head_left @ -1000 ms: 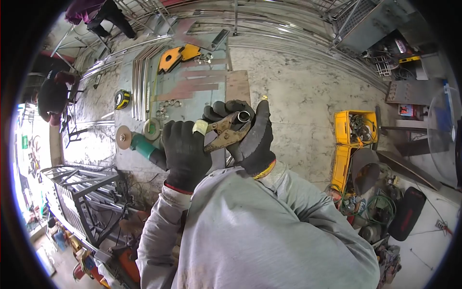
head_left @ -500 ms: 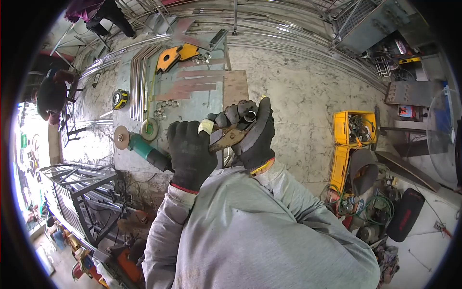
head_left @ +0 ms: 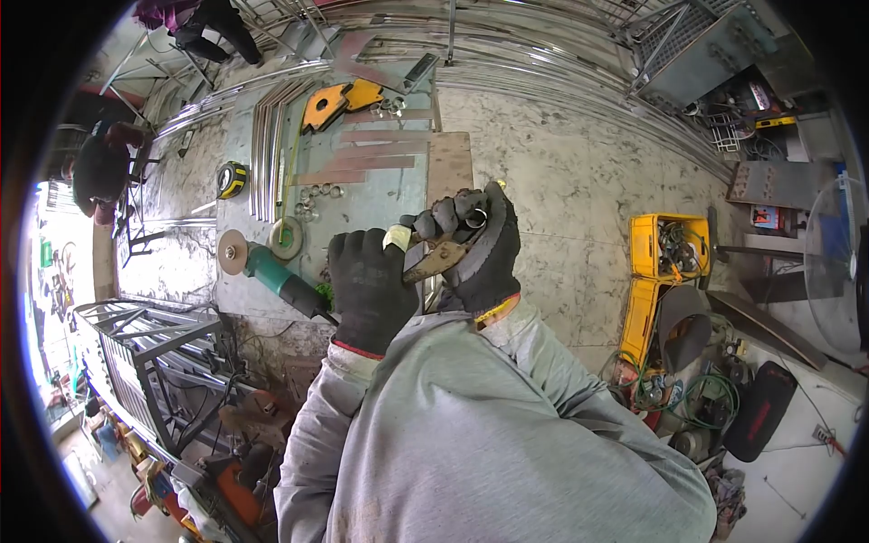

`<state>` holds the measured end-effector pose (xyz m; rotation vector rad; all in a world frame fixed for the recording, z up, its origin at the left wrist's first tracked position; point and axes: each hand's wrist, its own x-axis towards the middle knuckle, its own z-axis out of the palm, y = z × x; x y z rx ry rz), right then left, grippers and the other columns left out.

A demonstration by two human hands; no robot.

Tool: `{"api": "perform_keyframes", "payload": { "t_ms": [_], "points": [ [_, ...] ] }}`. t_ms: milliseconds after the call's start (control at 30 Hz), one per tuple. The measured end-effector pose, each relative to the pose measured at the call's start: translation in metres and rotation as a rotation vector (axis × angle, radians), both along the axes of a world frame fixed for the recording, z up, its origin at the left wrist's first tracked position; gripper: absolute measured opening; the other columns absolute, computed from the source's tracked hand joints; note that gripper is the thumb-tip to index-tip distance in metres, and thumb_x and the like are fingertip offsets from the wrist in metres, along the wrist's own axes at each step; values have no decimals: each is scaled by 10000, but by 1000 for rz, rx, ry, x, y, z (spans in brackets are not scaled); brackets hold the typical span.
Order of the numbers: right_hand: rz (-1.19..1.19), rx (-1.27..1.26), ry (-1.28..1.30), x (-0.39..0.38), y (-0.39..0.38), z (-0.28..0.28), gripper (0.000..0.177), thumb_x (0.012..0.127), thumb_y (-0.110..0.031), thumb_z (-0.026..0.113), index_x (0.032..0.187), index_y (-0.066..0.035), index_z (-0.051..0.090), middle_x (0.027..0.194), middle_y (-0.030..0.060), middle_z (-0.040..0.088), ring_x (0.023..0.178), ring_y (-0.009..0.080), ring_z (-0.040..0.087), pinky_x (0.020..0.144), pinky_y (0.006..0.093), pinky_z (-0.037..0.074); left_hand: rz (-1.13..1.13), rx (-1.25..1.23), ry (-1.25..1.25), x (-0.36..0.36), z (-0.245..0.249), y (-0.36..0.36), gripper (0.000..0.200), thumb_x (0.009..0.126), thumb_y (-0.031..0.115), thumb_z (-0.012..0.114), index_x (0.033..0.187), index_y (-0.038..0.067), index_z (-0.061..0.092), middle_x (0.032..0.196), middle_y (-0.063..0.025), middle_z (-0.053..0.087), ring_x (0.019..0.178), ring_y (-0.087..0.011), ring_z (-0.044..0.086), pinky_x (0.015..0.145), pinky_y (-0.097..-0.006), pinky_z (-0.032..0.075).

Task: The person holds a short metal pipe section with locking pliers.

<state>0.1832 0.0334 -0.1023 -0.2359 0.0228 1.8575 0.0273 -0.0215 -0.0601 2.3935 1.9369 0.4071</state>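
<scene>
My left hand (head_left: 369, 285), in a dark glove with a pale patch at the thumb, is closed around the handles of rusty pliers (head_left: 438, 261). The tool's jaws point toward my right hand (head_left: 484, 258), also gloved. Between the curled fingers and thumb of that hand sits a small shiny metal ring (head_left: 477, 218). The jaws reach close to the ring, but their exact contact is hidden by the fingers. Left of my left hand lies a green angle grinder (head_left: 272, 276) with a round disc. More small metal rings (head_left: 321, 192) lie on the metal sheet ahead.
A yellow tape measure (head_left: 232, 180), orange welding magnets (head_left: 328, 105) and reddish flat strips (head_left: 376, 156) lie ahead on the left. A yellow crate (head_left: 631, 249) with metal parts stands at right. Long metal tubes (head_left: 561, 68) run along the back. Another person (head_left: 217, 32) is at the far left.
The view has shifted slightly, so the surroundings sit a little differently in it. Both hands keep their grip, with the pliers still beside the ring.
</scene>
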Motion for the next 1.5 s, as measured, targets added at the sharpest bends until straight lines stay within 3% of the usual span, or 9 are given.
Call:
{"api": "perform_keyframes", "payload": {
  "t_ms": [467, 667, 733, 767, 900, 967, 1033, 1167, 1500],
  "points": [
    [31, -85, -55, 1, -1, -13, 590, 1156, -547, 433, 819, -103, 627, 721, 82, 487, 721, 340, 450, 791, 523, 459, 24, -52, -27, 2, -8, -5, 417, 674, 125, 754, 1085, 81, 708, 1004, -143, 655, 1011, -409, 634, 962, -553, 474],
    [84, 155, -47, 9, 7, 6, 549, 1163, -521, 470, 909, -85, 684, 816, 126, 646, 823, 389, 630, 876, 553, 539, -106, 90, -24, -19, -6, 3, 409, 682, 161, 779, 1077, 62, 741, 1076, -124, 644, 1082, -361, 613, 1072, -556, 459],
    [292, 3, -578, 29, 10, 32, 548, 1179, -496, 485, 1138, -19, 750, 1028, 142, 762, 980, 301, 725, 959, 474, 582, -173, 96, 28, -39, 8, 7, 469, 660, 125, 775, 1124, 71, 724, 1099, -137, 637, 1109, -384, 608, 1098, -571, 459],
    [461, 193, -611, 50, 18, -4, 619, 1162, -525, 531, 1323, 51, 693, 1257, 178, 783, 1155, 300, 756, 1062, 439, 585, -251, 107, 70, -49, 16, 9, 536, 638, 88, 771, 1170, 80, 708, 1122, -150, 631, 1135, -406, 602, 1124, -585, 458],
    [770, 448, -781, 76, 34, 8, 610, 1130, -532, 611, 1310, 36, 743, 1225, 122, 794, 1123, 211, 749, 1022, 385, 589, -419, 130, 112, -84, 30, 21, 575, 599, 78, 772, 1170, 79, 706, 1147, -147, 641, 1180, -402, 605, 1164, -603, 451],
    [858, 566, -874, 73, 35, 14, 416, 1117, -350, 674, 1234, 31, 790, 1083, 75, 802, 939, 133, 742, 883, 320, 609, -446, 123, 113, -89, 37, 23, 456, 654, 82, 745, 1109, 62, 732, 1118, -137, 641, 1145, -382, 604, 1175, -605, 439],
    [853, 595, -928, 66, 35, 15, 405, 1107, -339, 697, 1235, 33, 793, 1065, 62, 803, 932, 134, 742, 878, 311, 605, -476, 127, 110, -90, 43, 25, 344, 709, 85, 719, 1049, 46, 758, 1088, -127, 642, 1109, -363, 603, 1185, -607, 428],
    [903, 598, -1064, 61, 35, 25, 372, 1094, -295, 730, 1261, 32, 785, 1052, 66, 802, 914, 148, 741, 872, 303, 601, -466, 120, 85, -95, 44, 24, 496, 644, 67, 748, 1139, 54, 726, 1101, -142, 638, 1132, -390, 608, 1187, -611, 430],
    [616, 161, -388, 56, -5, -36, 504, 1133, -362, 669, 1517, -43, 593, 1303, 116, 708, 1098, 263, 737, 1022, 441, 599, -185, 67, -49, -101, 12, -15, 640, 622, 26, 768, 1257, 61, 697, 1146, -166, 631, 1155, -427, 599, 1142, -605, 441]
  ]
}}
